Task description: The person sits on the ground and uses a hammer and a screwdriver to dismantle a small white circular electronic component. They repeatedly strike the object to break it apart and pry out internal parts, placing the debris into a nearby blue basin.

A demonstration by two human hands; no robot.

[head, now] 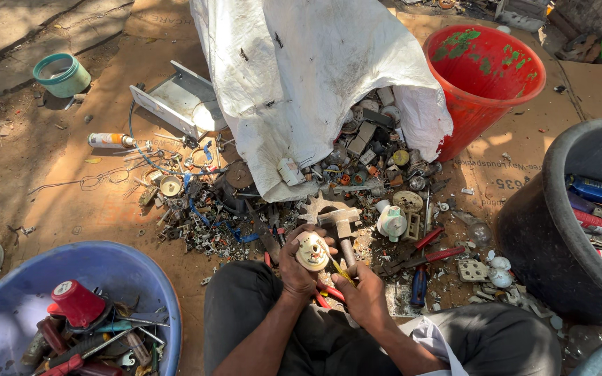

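1. Two hands work close together over the person's lap, at the near edge of the scrap-strewn ground.
2. The left hand [295, 268] is curled around a small round cream-coloured fitting [312, 251], fingers wrapped behind it and thumb at its rim, holding it face-up.
3. The right hand [365, 296] is closed on a yellow-handled tool [336, 268] whose tip touches the fitting's face.
4. Just beyond the hands lies a hammer [343, 226] with a pale head, beside a tan gear-shaped piece [313, 206].
5. Red-handled pliers [423, 256] lie to the right of the hammer, near a blue-handled tool [418, 285].
6. A white sack [301, 76] lies open toward the middle of the ground, spilling a heap of switches, sockets and small parts [377, 153].
7. A red bucket [482, 69] stands at the far right, touching the sack.
8. A dark tub [545, 244] at the right edge holds mixed scrap.
9. A blue basin [116, 271] at the near left corner holds tools and a red cap-like piece [76, 303].
10. A teal ring-shaped container [61, 74] sits at the far left, well apart from the hands.
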